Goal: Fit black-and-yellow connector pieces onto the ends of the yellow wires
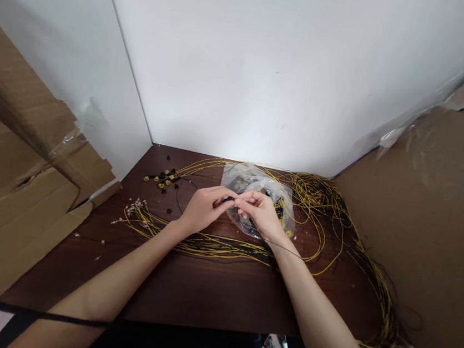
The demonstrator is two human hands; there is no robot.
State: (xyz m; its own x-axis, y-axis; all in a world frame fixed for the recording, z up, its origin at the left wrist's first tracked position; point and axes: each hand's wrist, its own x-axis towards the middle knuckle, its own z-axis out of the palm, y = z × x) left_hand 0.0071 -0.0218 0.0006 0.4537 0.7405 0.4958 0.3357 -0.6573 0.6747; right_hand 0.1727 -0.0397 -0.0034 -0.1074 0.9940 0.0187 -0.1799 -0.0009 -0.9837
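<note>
Head view: your left hand (205, 207) pinches the black part (228, 198) at its fingertips, your right hand (259, 210) pinched beside it, contents unclear; probably light, stiff, easily dropped, so grip its sides.

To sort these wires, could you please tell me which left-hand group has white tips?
The nearer group, with fanned white tips; the farther group ends among yellow and black pieces.

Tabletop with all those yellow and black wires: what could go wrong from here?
The tangled yellow and black wires could knot if pulled. The thin dark wire across the right forearm might snag if the right hand moves. The small black piece in the left hand could drop and disappear against the dark brown table.
</note>
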